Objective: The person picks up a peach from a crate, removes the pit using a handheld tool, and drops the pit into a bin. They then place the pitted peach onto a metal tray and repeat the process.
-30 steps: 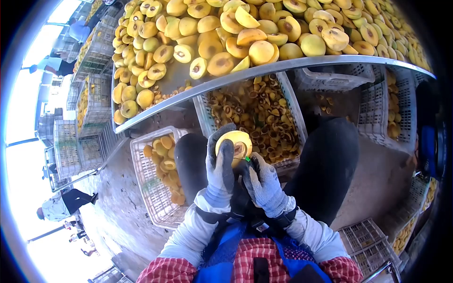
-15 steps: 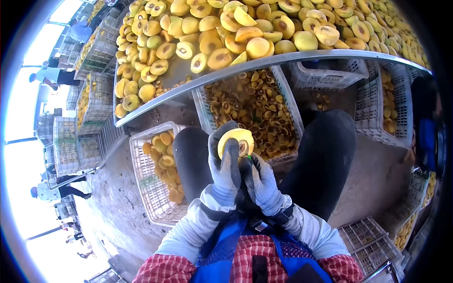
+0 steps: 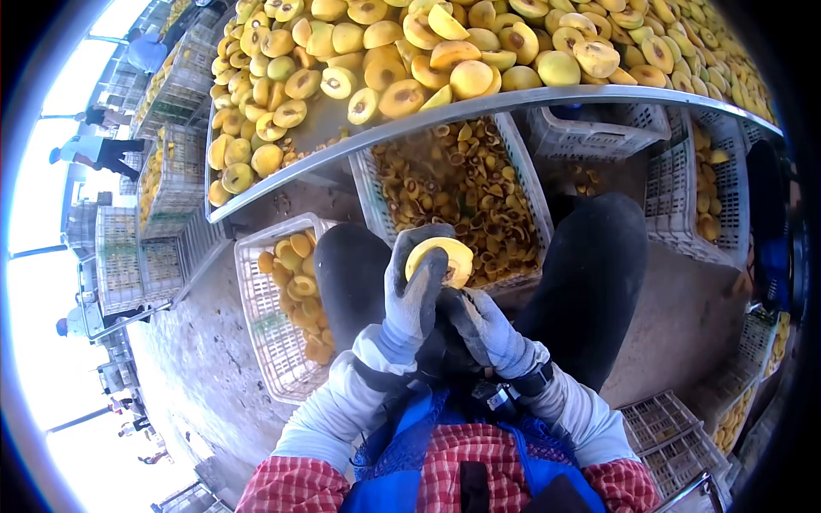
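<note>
Peach half point(image 3: 445, 256) now tilted rightward

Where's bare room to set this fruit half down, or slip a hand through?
Bare metal shows on the table only in a strip between the fruit pile and its near rim. The floor left of the left crate is open. The middle crate is full of scraps.

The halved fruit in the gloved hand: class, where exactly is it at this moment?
In the head view the halved fruit sits centre frame, held up by the left hand, with the right hand just beneath, in front of the crate of scraps.
</note>
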